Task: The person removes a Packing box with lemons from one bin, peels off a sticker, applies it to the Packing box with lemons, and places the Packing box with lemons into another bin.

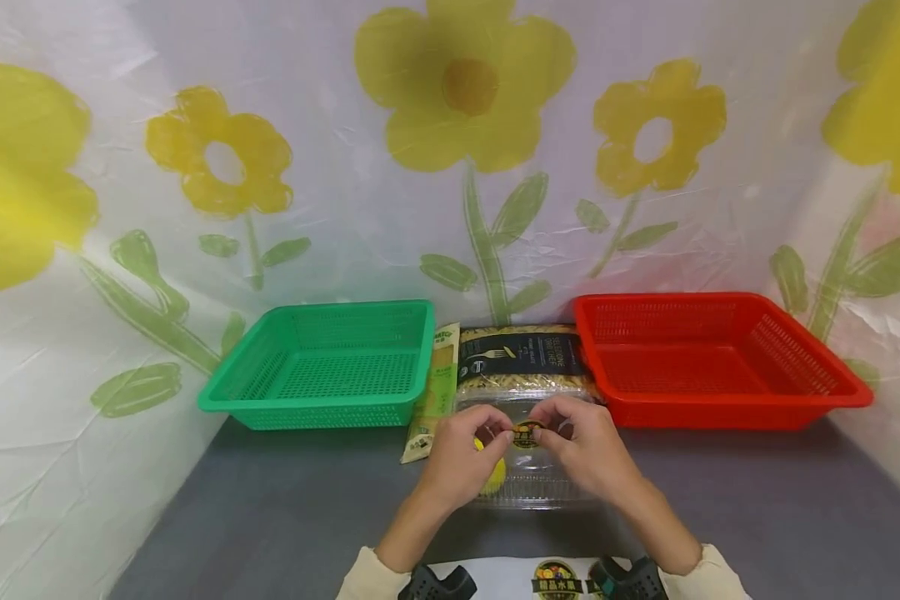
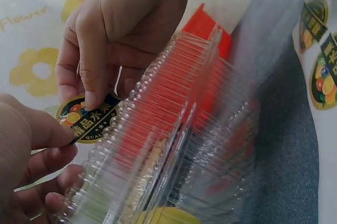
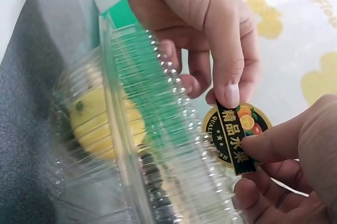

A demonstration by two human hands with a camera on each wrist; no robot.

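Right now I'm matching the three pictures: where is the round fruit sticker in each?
Head: sticker at centre, pinched between both hands.
Left wrist: sticker at lower left.
Right wrist: sticker at right of centre.
Shared landmark: the clear plastic box beside it.

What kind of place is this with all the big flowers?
Probably a small tabletop set made for sorting or packing, not a real kitchen. A flower-printed sheet hangs behind a grey table, where an empty green basket and red basket sit either side of packaged food.
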